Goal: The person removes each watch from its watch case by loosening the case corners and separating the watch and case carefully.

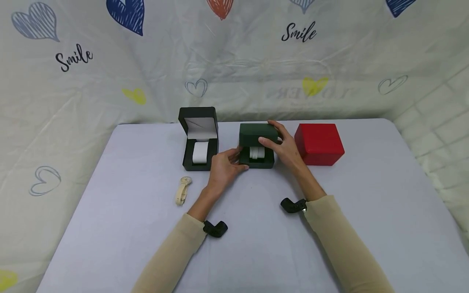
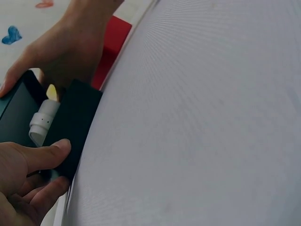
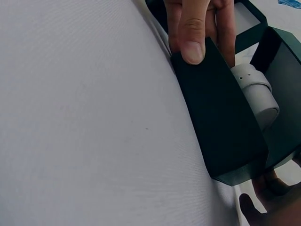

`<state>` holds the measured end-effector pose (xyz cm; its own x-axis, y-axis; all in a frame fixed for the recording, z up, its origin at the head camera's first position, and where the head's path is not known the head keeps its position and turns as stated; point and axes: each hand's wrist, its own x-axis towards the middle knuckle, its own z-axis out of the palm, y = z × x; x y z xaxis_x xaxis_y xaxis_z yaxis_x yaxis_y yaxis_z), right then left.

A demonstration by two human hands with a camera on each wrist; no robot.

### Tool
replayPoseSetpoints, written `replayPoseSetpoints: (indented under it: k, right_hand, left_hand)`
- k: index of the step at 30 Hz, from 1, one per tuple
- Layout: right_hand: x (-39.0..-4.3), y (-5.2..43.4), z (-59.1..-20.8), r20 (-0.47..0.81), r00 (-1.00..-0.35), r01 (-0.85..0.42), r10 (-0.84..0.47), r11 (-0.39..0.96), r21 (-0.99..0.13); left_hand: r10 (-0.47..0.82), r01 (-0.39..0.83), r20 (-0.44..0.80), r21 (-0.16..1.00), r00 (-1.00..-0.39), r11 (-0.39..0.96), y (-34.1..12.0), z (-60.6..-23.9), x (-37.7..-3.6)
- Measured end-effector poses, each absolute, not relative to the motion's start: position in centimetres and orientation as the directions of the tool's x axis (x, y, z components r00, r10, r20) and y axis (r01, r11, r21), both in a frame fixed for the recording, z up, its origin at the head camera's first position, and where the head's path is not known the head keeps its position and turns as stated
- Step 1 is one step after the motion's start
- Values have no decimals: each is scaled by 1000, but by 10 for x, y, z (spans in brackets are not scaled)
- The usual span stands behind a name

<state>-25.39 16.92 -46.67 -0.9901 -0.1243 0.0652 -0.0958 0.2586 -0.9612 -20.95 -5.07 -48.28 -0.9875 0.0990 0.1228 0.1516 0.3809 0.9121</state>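
Note:
A dark green watch box (image 1: 261, 164) stands at the back middle of the table, its lid (image 1: 258, 135) partly raised. Inside, a white watch strap (image 2: 44, 115) shows, fastened in a loop with its holes and keeper visible; the watch's dial is hidden. My left hand (image 1: 222, 173) grips the left end of the base, thumb on the front face and fingers at the end, as the left wrist view shows. On the other side, my right hand (image 1: 287, 148) holds the lid at its right end, thumb across the front and fingers over the top and back.
Left of the green box, an open black watch box (image 1: 187, 158) holds a white cushion (image 1: 200, 153). A cream watch (image 1: 183, 190) lies in front of it. At the right stands a closed red box (image 1: 319, 143). A printed curtain (image 1: 242, 61) hangs behind the white table (image 1: 256, 244).

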Motion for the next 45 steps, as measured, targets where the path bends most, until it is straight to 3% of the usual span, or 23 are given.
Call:
replayPoseSetpoints:
  k: [26, 40, 45]
  right_hand:
    - [-251, 163, -462, 81, -994, -97, -67, 283, -954]
    - [-256, 157, -451, 29, -999, -42, -45, 316, -948]
    - [-257, 155, -450, 40, -998, -53, -52, 277, -959]
  left_hand:
    - [103, 163, 133, 902, -986, 399, -49, -483, -209]
    - [99, 169, 141, 901, -985, 399, -50, -482, -207]
    - [101, 174, 146, 901, -984, 398, -51, -483, -207]
